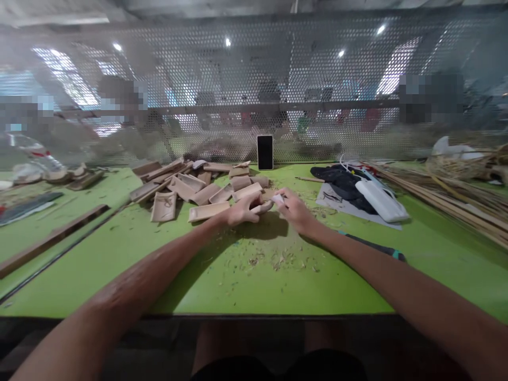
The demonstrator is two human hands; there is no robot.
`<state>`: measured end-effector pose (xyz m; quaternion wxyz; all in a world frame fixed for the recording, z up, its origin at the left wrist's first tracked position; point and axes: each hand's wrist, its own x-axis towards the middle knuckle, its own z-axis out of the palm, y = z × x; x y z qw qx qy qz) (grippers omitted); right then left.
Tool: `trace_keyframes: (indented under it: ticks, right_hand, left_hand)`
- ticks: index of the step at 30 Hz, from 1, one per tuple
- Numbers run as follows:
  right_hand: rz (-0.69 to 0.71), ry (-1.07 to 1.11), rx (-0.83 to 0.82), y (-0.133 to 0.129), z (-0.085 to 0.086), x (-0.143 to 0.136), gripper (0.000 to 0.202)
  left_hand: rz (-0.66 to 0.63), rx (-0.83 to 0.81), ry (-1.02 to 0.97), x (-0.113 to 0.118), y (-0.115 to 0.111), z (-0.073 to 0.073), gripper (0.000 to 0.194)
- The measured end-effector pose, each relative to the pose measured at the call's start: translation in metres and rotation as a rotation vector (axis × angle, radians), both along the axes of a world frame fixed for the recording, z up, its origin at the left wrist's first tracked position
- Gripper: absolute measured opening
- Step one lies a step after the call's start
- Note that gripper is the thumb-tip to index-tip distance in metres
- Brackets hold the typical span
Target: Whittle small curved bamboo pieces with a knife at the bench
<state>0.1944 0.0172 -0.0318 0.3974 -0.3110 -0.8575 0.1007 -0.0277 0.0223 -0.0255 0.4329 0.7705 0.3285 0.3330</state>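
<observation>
My left hand (246,210) is closed around a small wooden piece (268,205), mostly covered by the fingers, just above the green table (190,275). Close beside it, my right hand (294,210) pinches a small pale, folded scrap (279,199) that looks like sandpaper and meets the piece's end. Behind my left hand lies a pile of split bamboo pieces (204,194), and one long piece (209,211) sits near that wrist. Shavings (278,259) are scattered in front of both hands.
A phone (265,152) stands upright against the perforated metal screen (222,79). Right of my hands are a dark cloth (341,185), a white power strip (381,201), a dark-handled tool (373,246) and long bamboo strips (448,201). A wooden bar (55,238) lies left. People sit beyond the screen.
</observation>
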Motion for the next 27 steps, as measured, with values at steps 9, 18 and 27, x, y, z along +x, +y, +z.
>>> trace_keyframes:
  ticks: [9, 18, 27]
  right_hand:
    - [-0.074, 0.168, 0.044, 0.005, -0.002, -0.001, 0.033]
    - [-0.192, 0.069, 0.244, 0.002, 0.006, 0.004, 0.044]
    - [-0.250, -0.253, 0.433, -0.016, 0.024, -0.004, 0.044]
  left_hand:
    - [0.239, -0.249, -0.439, 0.022, -0.013, -0.001, 0.035]
    - [0.161, -0.165, -0.204, 0.042, -0.019, 0.001, 0.036]
    - [0.216, 0.082, 0.079, 0.062, -0.018, 0.004, 0.014]
